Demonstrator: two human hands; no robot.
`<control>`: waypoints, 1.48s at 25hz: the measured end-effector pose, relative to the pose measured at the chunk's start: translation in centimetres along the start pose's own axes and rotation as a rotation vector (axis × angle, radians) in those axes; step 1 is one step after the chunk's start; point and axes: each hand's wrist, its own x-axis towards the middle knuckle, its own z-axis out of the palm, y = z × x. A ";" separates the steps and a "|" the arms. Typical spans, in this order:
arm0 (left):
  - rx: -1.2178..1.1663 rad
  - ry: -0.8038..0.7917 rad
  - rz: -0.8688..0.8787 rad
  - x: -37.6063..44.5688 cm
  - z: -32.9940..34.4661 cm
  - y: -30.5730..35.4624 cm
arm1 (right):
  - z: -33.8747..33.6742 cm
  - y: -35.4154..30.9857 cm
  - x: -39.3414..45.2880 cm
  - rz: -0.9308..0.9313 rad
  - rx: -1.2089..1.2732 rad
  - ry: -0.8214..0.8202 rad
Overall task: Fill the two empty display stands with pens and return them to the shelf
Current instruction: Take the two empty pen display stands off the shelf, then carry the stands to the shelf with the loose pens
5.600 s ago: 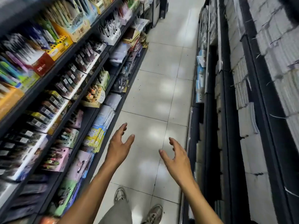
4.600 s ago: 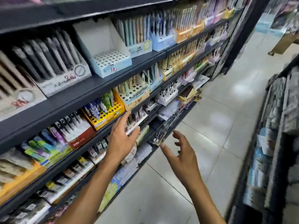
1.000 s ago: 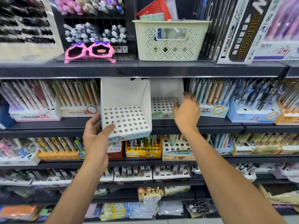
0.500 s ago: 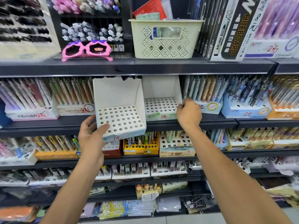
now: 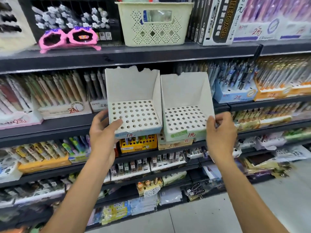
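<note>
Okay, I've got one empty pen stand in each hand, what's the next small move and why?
Probably draw both stands toward you and lower them to where you can load pens. The left hand grips the blue-fronted stand and the right hand grips the green-fronted stand; both already hang out past the shelf edge, and every hole is empty.

"1元" on both empty stands (image 5: 134, 115) (image 5: 185, 120) (handwritten, red).
</note>
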 end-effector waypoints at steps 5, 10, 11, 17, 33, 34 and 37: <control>0.046 -0.248 -0.122 -1.4 2.1 -3.0 | -4.9 2.9 -5.8 0.251 -0.071 0.178; 0.084 -0.478 -0.220 -5.7 7.2 -7.7 | -11.6 7.4 -12.2 0.490 -0.055 0.433; 0.093 -0.523 -0.265 -7.0 8.4 -8.9 | -13.1 8.7 -13.8 0.520 -0.059 0.482; 0.170 -0.715 -0.441 -15.4 17.1 -15.9 | -21.4 17.4 -21.3 0.763 -0.015 0.729; 0.248 -0.849 -0.654 -38.0 47.5 -30.1 | -46.1 39.4 -15.0 0.863 0.113 0.968; 0.247 -0.851 -0.657 -38.7 49.6 -31.0 | -47.3 40.8 -14.0 0.866 0.105 0.971; 0.265 -0.861 -0.677 -40.0 56.3 -34.5 | -50.4 45.2 -9.5 0.879 0.103 0.983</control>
